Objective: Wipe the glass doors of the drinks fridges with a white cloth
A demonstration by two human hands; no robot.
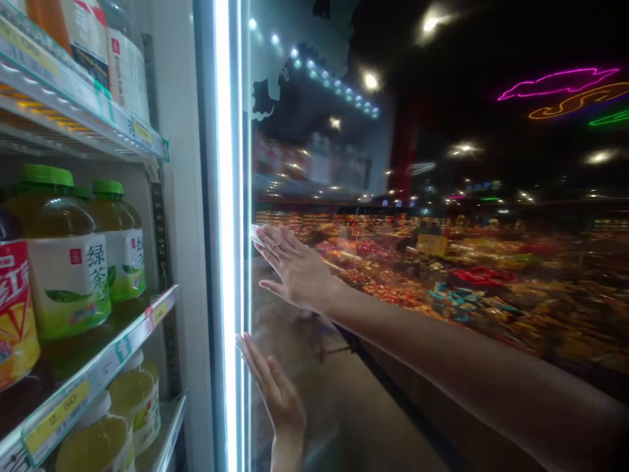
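A mostly hidden white cloth point(255, 234) lies against the upright, reflective glass door point(314, 177) near its edge.

Dim overall, glaring white light strip point(225, 216), glowing ceiling lamps point(371, 80), blurred background goods point(472, 278)

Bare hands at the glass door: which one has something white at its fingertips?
The upper one, the right hand: a small white cloth-like piece shows there. The lower left hand shows none.
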